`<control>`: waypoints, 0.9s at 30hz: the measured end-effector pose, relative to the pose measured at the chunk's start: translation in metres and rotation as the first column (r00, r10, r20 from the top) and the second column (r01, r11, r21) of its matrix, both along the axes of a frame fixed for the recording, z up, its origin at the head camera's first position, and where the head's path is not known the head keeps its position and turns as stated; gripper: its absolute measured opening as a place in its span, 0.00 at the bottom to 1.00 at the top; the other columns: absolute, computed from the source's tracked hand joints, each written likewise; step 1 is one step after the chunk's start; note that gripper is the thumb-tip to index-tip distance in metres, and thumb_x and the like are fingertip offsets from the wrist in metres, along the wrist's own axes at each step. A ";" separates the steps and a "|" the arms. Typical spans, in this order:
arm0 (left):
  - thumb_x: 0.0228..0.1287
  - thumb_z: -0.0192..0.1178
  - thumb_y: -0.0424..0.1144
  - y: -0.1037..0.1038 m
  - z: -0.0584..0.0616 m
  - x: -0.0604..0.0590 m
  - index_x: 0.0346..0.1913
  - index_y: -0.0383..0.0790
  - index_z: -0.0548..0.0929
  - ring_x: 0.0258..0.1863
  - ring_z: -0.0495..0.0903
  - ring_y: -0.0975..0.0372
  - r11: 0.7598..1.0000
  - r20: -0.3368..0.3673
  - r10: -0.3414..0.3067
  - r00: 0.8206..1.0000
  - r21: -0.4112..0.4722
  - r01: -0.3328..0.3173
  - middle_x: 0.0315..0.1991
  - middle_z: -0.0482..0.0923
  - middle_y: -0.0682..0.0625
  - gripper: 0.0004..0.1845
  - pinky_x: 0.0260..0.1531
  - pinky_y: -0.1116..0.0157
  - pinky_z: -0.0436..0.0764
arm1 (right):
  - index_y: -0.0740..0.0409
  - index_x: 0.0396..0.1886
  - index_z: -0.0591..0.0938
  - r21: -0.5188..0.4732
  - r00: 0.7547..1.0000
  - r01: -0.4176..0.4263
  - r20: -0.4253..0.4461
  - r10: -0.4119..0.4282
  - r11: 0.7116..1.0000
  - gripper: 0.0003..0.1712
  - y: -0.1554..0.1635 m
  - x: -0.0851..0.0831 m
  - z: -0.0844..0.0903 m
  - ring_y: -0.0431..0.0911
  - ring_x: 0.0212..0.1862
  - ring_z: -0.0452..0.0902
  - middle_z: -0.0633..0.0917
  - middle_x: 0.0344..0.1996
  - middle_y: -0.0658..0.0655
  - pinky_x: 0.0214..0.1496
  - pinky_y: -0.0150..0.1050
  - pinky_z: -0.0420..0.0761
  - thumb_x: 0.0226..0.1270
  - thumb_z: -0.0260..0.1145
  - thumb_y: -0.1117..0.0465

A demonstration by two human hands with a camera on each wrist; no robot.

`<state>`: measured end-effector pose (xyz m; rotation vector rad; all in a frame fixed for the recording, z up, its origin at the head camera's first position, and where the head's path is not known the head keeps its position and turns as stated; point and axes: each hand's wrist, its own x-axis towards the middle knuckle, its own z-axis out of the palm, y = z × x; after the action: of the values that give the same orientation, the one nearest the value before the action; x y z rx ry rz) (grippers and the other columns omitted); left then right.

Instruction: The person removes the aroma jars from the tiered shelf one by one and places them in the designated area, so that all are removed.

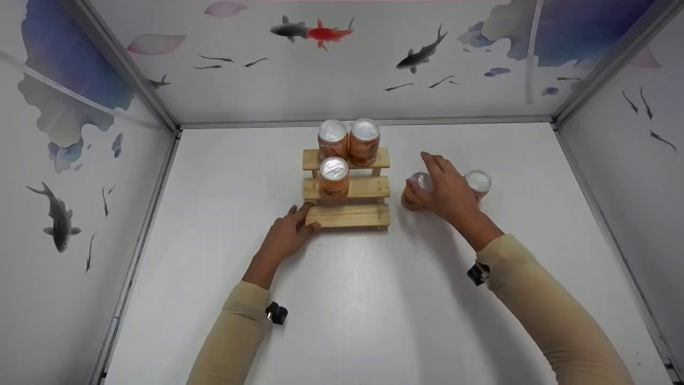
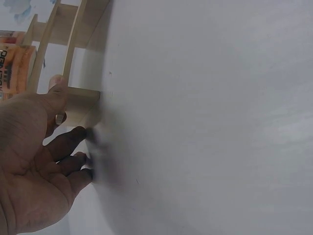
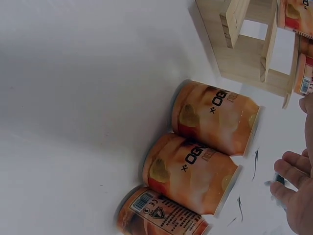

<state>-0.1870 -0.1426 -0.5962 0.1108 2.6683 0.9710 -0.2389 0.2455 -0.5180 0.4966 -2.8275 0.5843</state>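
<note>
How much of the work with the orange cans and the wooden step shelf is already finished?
Three cans already stand on the wooden step shelf: two on the top step, one on the middle. The left hand steadies the bottom step; the right hand reaches over the cans on the table. The right wrist view shows three there, none gripped yet.

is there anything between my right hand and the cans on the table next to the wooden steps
Nothing visible blocks it. The right hand hovers directly over the loose cans standing right of the wooden stepped rack, fingers spread above their lids. The right wrist view shows only bare table around them. The left hand rests at the rack's bottom left corner.
</note>
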 end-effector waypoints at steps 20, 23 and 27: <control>0.84 0.60 0.60 0.000 0.002 0.000 0.88 0.51 0.66 0.82 0.67 0.32 1.000 -0.006 0.005 1.000 0.009 -0.005 0.85 0.59 0.26 0.38 0.80 0.36 0.70 | 0.61 0.82 0.72 -0.066 0.995 -0.090 0.046 0.093 0.994 0.44 -0.040 -0.002 0.003 0.65 0.68 0.83 0.82 0.71 0.68 0.70 0.61 0.84 0.79 0.72 0.40; 0.83 0.60 0.61 0.001 0.002 0.000 0.88 0.51 0.66 0.82 0.67 0.32 1.000 -0.002 0.008 1.000 0.009 -0.008 0.85 0.59 0.27 0.39 0.80 0.36 0.70 | 0.62 0.82 0.72 -0.065 0.993 -0.104 0.048 0.108 0.992 0.45 -0.047 -0.001 0.006 0.65 0.69 0.84 0.82 0.70 0.68 0.70 0.61 0.85 0.79 0.72 0.40; 0.83 0.60 0.61 0.001 0.001 0.000 0.88 0.51 0.66 0.83 0.66 0.32 1.000 0.004 0.013 1.000 0.010 -0.013 0.86 0.59 0.27 0.40 0.81 0.36 0.69 | 0.62 0.82 0.73 -0.071 0.990 -0.130 0.041 0.133 0.989 0.44 -0.054 0.000 0.006 0.65 0.69 0.84 0.82 0.70 0.67 0.67 0.62 0.86 0.79 0.72 0.41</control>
<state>-0.1871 -0.1420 -0.5948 0.0940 2.6639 0.9881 -0.2394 0.1915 -0.5118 0.6693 -2.8214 0.7239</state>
